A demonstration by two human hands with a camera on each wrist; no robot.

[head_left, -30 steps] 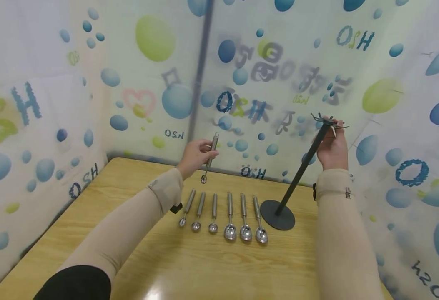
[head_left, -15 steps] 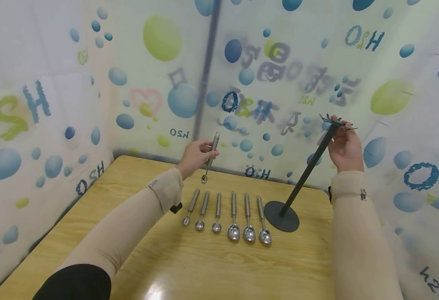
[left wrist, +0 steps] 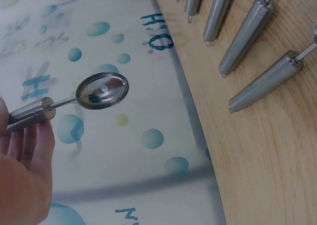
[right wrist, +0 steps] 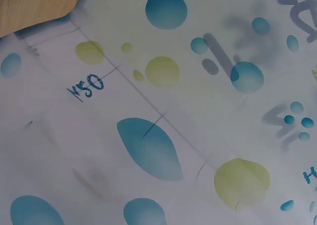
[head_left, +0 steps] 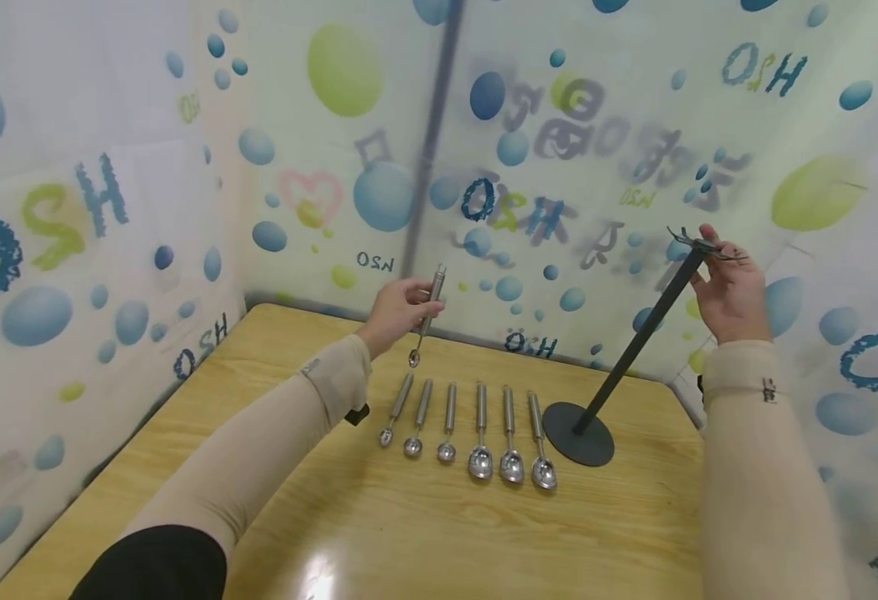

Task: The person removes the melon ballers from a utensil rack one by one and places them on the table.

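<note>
In the head view my left hand (head_left: 401,312) holds a small steel melon baller (head_left: 435,287) by its handle, raised above the table's back edge, bowl down. The left wrist view shows its oval bowl (left wrist: 103,90) with a small hole in it. My right hand (head_left: 735,292) grips the hooked top of a dark metal utensil stand (head_left: 641,337), fingers among the hooks and thumb by the post. Below, several steel scoops lie in a row on the table, among them a small melon baller (head_left: 387,435) and a large scoop (head_left: 480,461). The right wrist view misses the right hand.
The stand's round base (head_left: 579,450) sits on the wooden table (head_left: 408,533), right of the row of scoops. A printed curtain (head_left: 348,167) with blue and green spots hangs behind the table and along both sides.
The head view has turned left, so the table, scoops and stand appear farther right. My right hand has shifted slightly rightward around the stand's top. The left hand still holds the melon baller.
</note>
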